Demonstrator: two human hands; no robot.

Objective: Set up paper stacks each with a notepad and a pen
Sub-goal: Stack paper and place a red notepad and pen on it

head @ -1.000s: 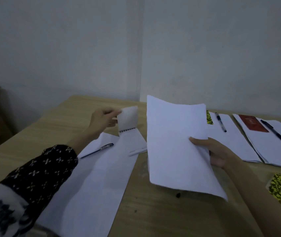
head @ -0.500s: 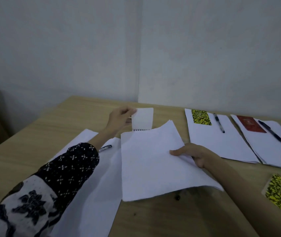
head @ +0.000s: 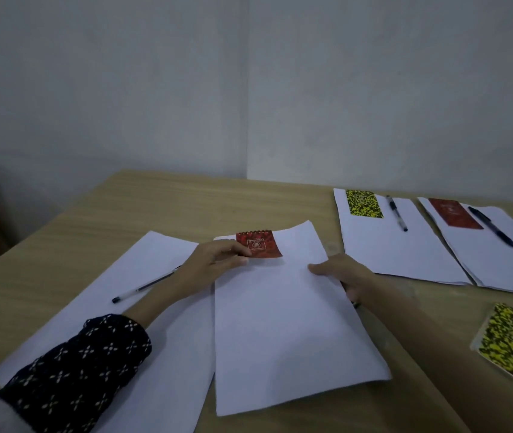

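A white paper stack (head: 286, 326) lies flat on the wooden table (head: 161, 207) in front of me. My left hand (head: 214, 264) pinches a small red spiral notepad (head: 261, 245) at its lower left edge, the notepad lying at the stack's top left corner. My right hand (head: 339, 273) rests on the stack's right edge, fingers fairly straight. To the left, a second sheet of paper (head: 117, 307) carries a clear pen with a black cap (head: 145, 287).
At the right rear lie two paper stacks: one (head: 386, 245) with a yellow-black notepad (head: 364, 204) and a pen (head: 397, 213), one (head: 499, 260) with a red notepad (head: 453, 213) and a dark pen (head: 491, 226). Another yellow-black notepad (head: 511, 348) lies near right.
My right hand lowered the lifted paper flat onto the table. My left hand turned the notepad from its white side to its red cover and set it on the paper's top corner.
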